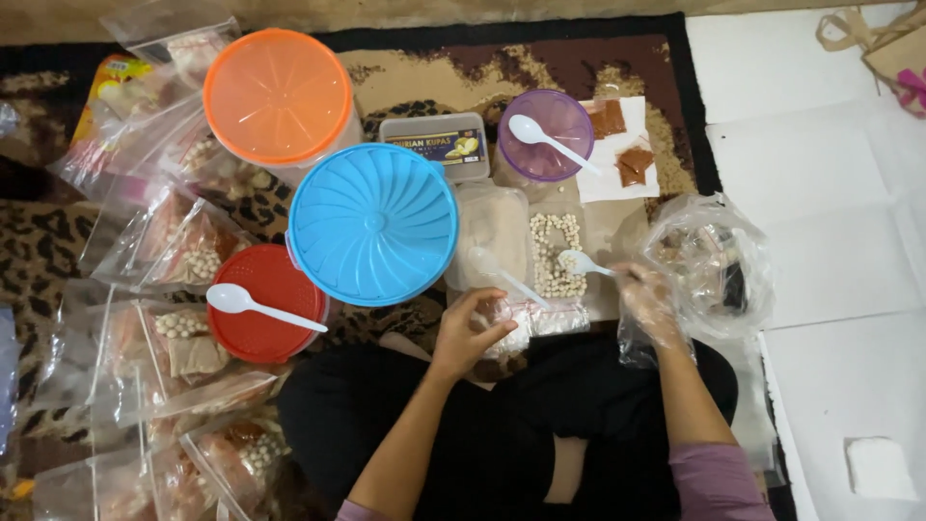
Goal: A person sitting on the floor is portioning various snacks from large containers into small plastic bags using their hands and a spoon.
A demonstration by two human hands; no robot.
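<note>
From where I watch, the fingers of the right hand point(648, 301), which wears a thin clear glove, are pinched narrow on the handle of a small white spoon point(582, 261), and its bowl sits at the edge of a tray of small pale beads point(555, 253) lying on the carpet point(405, 72). The left hand point(470, 331) is bare, its fingers curled in and closed on the mouth of a small clear zip bag point(529, 315) that rests just below the tray; I think the bag already has something in it, but the plastic glares and I cannot be sure. I judge the step in hand to be scooping beads for that bag, so the next move calls for a level lift of the spoon and a short carry to the bag's mouth, with the left fingers holding it open. Just beside the tray, another clear container point(492, 232) carries a second spoon. Further out stand a blue ribbed lid point(373, 223), an orange lid point(278, 95) on a tub, a red lid point(258, 304) with a white spoon across it, and a purple cup point(546, 135) with its own spoon. A crumpled clear bag point(712, 262) sits by the right wrist, and filled bags point(178, 246) pile at the left.
</note>
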